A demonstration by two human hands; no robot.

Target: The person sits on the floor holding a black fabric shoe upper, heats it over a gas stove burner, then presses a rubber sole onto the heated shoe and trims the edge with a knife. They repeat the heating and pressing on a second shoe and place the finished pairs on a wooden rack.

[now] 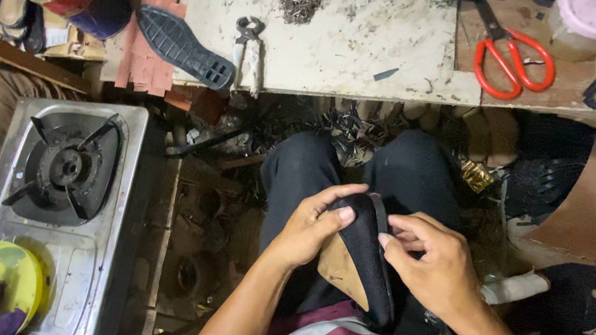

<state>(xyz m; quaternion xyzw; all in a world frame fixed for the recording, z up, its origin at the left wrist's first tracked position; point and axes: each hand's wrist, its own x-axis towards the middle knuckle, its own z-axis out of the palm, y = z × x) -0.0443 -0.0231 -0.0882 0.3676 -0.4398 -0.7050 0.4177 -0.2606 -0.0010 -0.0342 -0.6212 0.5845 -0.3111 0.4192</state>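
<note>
A black shoe upper [367, 257] stretched over a tan last rests on my lap, toe pointing away from me. My left hand [311, 225] grips its left side, thumb lying along the top edge. My right hand [429, 262] pinches the black material at the right edge near the toe. Both hands are closed on the shoe above my dark trousers.
A scratched white worktable [349, 33] ahead holds pincers [250, 50], a pile of small nails [300, 4], a black sole [174, 45] and red-handled scissors [515, 60]. A steel gas stove [68, 180] stands at left with a yellow bowl [1, 281]. Scraps litter the floor.
</note>
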